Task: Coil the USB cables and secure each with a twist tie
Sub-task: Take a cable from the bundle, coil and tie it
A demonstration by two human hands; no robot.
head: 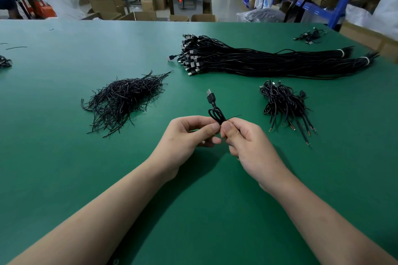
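Observation:
A black coiled USB cable (214, 109) stands up between my two hands above the green table (64, 157), its plug pointing away from me. My left hand (189, 133) pinches the coil's lower part with thumb and fingers. My right hand (243, 142) pinches it from the other side, where a thin black twist tie (233, 117) sticks out to the right. The lower end of the coil is hidden behind my fingers.
A heap of loose black twist ties (125, 99) lies at the left. A large bundle of straight USB cables (269, 60) lies behind. Several coiled, tied cables (284, 105) are piled at the right. Shelves and cartons stand beyond the table's far edge.

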